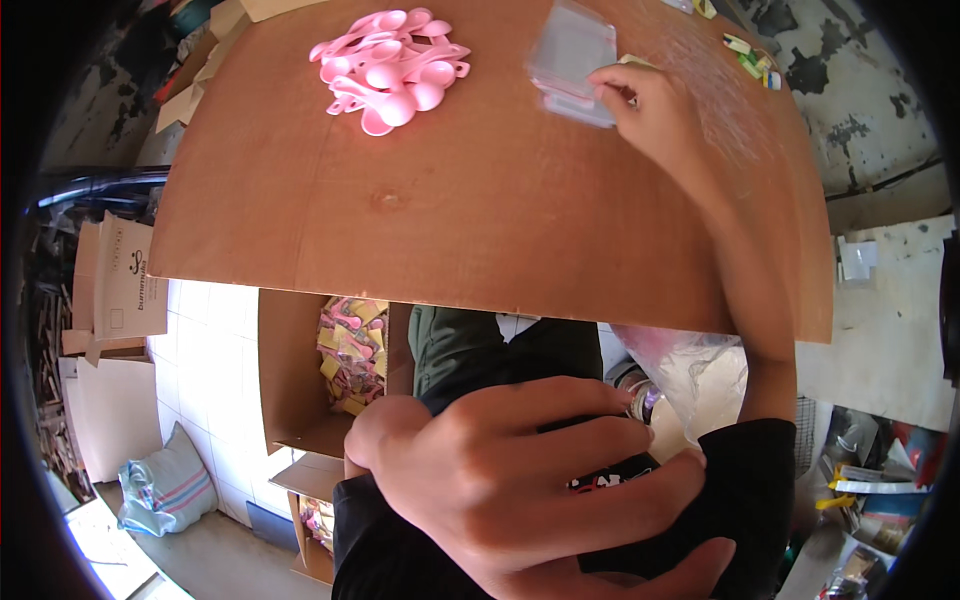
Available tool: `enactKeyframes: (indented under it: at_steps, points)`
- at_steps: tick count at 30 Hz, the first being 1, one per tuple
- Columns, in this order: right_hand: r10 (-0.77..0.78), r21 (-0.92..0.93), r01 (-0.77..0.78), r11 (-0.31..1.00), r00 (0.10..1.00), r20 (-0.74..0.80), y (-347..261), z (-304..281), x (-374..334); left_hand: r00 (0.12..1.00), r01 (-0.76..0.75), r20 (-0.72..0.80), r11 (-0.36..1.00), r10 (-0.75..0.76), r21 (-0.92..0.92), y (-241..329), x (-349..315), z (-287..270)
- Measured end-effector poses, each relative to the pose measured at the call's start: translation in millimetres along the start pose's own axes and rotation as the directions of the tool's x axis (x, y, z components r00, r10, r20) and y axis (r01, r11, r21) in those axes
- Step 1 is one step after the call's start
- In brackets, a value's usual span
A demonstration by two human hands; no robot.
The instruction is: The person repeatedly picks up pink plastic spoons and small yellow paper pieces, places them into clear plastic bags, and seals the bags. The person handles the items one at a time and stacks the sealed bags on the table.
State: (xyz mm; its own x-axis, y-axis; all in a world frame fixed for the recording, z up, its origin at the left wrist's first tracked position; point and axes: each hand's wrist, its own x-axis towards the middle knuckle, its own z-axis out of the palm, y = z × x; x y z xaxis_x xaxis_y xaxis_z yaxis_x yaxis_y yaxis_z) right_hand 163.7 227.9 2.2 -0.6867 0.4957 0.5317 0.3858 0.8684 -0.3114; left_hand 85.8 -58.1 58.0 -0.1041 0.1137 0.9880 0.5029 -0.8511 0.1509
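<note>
On the far right of the brown table lies a stack of small clear plastic bags [575, 50]. My right hand [645, 105] reaches over to it, with thumb and forefinger pinched at the stack's right edge; how many bags they grip is too small to tell. Close to the camera, my left hand [540, 470] is held over my lap below the table edge. Its fingers are apart and slightly bent, and nothing shows in them. A pile of pink plastic measuring spoons [390, 70] lies at the far middle of the table, away from both hands.
The wooden table top [450, 220] spans the view. Loose clear plastic film [720, 90] and small yellow-green pieces [750, 60] lie at its far right. Below, left of my legs, a cardboard box [290, 370] holds packed pink spoons. A white sack [170, 485] rests on the floor.
</note>
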Motion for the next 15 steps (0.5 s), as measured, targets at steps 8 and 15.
enactKeyframes:
  at_steps: [8, 15]
  points:
    - [0.172, -0.203, -0.124, 0.971, 0.956, 0.237, 23, 30, 33, 0.884, 0.39, 0.243, 0.917, -0.399, 0.085, 30, 34, -43]
    - [0.201, 0.191, -0.264, 0.945, 0.934, 0.297, 41, -4, 24, 0.617, 0.489, 0.473, 0.777, -0.629, 0.396, -18, -18, -64]
